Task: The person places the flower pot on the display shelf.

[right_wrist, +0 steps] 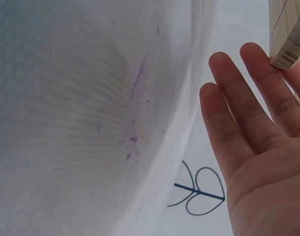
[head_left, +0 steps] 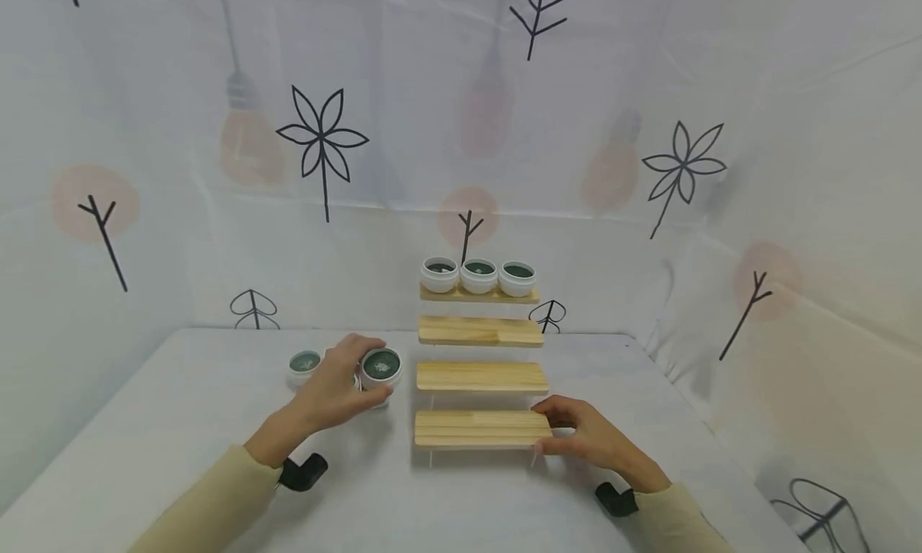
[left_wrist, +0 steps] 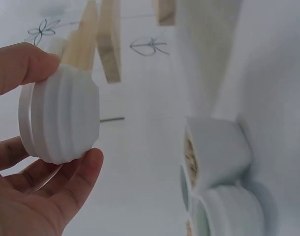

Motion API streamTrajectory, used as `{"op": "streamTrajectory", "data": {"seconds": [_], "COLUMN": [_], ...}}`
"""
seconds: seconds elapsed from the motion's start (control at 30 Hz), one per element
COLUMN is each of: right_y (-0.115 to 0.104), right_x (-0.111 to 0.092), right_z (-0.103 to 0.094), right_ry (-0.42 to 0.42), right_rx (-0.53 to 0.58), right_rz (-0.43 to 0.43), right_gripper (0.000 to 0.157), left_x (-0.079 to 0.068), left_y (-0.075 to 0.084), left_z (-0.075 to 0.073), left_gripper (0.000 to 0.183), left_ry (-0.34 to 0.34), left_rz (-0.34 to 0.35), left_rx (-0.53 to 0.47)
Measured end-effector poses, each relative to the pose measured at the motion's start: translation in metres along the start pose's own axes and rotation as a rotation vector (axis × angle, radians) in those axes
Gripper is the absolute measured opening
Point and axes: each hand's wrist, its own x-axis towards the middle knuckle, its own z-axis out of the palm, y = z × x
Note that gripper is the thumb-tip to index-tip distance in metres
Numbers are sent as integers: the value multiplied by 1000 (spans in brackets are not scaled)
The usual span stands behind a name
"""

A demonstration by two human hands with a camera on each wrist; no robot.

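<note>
My left hand (head_left: 338,381) holds a small round white pot (head_left: 382,367) with a dark green top, thumb on one side and fingers on the other. In the left wrist view its ribbed white side (left_wrist: 71,115) is turned toward me, raised above the table. My right hand (head_left: 587,437) grips the right end of the lowest board (head_left: 479,430) of a tiered wooden stand, thumb at the front edge and index finger at the back. In the right wrist view the other fingers (right_wrist: 246,110) stretch out beside the board's corner (right_wrist: 287,51).
Three round white pots (head_left: 479,276) stand in a row on the top board (head_left: 479,295). Two middle boards (head_left: 481,377) carry nothing. Another round pot (head_left: 304,366) stands left of my left hand. A square white pot (left_wrist: 216,150) with tan grainy filling shows in the left wrist view.
</note>
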Motion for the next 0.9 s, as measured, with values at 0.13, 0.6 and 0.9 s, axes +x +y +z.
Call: {"op": "streamTrajectory", "data": {"seconds": [0.13,0.6,0.9], "right_y": [1,0,-1], "right_x": [-1,-1,1], "right_z": [0,0,0], "right_ry": [-1,-3,-9], "right_rx": [1,-5,-32], "right_rz": [-2,-15,14], "right_gripper": [40,39,38], "left_x": [14,58,84], "left_y": [15,60,83], "left_z": [4,33,57], "left_gripper": [61,60,60], "left_ry": [8,0,4], "left_rz": [53,180,176], "left_rx": [-41,-185,-172]}}
